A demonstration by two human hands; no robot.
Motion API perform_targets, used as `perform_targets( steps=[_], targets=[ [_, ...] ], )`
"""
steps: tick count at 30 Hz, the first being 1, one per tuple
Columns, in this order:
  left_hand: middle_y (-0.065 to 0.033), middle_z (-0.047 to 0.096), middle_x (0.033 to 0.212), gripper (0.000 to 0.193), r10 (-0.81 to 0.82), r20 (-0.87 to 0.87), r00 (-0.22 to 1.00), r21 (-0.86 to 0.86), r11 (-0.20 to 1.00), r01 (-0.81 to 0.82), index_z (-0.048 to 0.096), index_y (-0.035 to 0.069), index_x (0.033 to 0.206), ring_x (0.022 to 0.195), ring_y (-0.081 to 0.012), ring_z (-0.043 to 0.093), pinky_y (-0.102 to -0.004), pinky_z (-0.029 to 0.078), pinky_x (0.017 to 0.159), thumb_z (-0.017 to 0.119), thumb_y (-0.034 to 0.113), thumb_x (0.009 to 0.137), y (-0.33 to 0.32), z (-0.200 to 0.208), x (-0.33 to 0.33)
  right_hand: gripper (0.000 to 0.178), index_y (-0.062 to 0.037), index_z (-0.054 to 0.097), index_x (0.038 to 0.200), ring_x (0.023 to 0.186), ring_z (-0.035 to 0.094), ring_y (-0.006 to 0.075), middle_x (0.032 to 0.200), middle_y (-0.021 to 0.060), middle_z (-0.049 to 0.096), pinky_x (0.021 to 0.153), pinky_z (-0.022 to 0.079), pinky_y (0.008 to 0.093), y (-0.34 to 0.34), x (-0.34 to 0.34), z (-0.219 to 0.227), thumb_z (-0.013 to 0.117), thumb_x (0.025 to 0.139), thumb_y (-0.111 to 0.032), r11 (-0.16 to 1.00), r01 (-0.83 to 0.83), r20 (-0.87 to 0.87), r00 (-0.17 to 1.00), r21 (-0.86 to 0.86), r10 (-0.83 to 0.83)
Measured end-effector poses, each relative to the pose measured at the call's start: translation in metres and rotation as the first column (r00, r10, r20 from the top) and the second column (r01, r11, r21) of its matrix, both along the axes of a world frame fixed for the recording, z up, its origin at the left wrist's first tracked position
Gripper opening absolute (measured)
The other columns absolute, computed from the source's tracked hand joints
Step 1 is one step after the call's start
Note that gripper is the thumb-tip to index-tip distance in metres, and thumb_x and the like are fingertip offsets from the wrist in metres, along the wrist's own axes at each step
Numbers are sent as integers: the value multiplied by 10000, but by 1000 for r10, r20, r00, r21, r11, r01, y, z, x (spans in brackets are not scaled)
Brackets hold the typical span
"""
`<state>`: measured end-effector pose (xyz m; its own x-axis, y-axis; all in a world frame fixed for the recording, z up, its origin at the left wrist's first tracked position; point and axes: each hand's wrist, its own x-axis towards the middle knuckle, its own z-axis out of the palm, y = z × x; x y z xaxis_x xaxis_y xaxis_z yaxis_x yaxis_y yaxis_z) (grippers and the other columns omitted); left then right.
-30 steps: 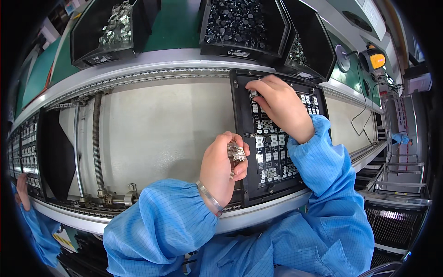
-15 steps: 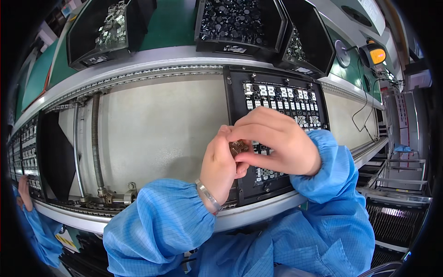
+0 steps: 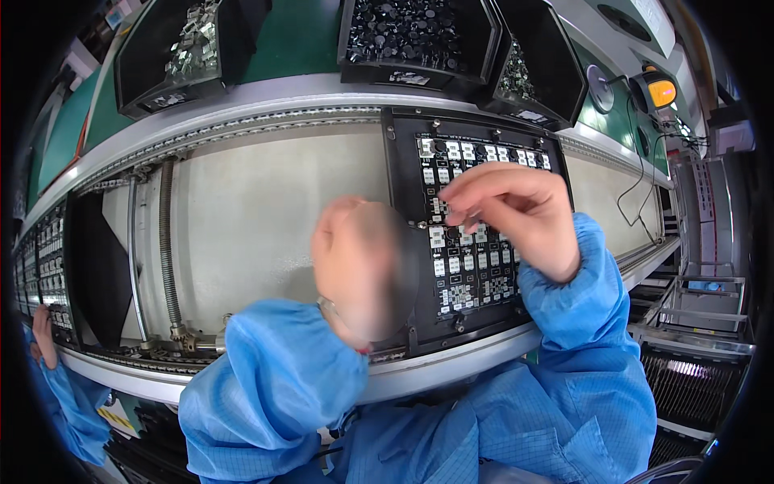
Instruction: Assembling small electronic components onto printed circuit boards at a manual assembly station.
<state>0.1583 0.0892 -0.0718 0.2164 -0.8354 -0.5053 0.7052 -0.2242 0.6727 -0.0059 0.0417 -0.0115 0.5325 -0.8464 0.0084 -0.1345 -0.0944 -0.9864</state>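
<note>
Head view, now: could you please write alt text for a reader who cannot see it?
A blue-sleeved person's curled right hand is over a black rectangular tray of black circuit boards with white components; the blurred left hand is near the tray's left edge. Black open bins of small parts stand beyond.

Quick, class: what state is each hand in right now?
Left hand: blurred; whether open or closed, and any contents, cannot be told.
Right hand: fingers bent, over the circuit boards; whether it grips anything cannot be told.
</note>
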Motion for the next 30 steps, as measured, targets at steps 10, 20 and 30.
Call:
perform_targets(
  steps=[10,20,30],
  targets=[
    [-42,479,725,173,-222,-305,926,109,958,266,485,60,858,485,-101,382,-242,273,425,415,207,914,2,-30,-12,255,36,647,967,966,574,215,1036,134,571,848,465,301,6,-45,5,555,743,116,978,-45,-274,962,-204,-13],
    [-50,511,788,117,-331,-355,874,98,917,387,478,80,884,518,-78,367,-226,303,464,432,183,914,-6,-25,-4,437,-12,581,1094,847,617,219,905,101,616,753,498,307,11,-43,-28,672,670,49,843,-231,-591,797,-485,-122],
    [-53,504,803,131,-310,-349,885,91,928,361,473,83,897,516,-76,356,-224,291,470,414,197,918,-1,-19,-5,456,-16,560,1102,813,605,237,872,104,598,718,498,325,16,-40,-36,666,664,54,808,-274,-604,787,-523,-124]
  ],
)
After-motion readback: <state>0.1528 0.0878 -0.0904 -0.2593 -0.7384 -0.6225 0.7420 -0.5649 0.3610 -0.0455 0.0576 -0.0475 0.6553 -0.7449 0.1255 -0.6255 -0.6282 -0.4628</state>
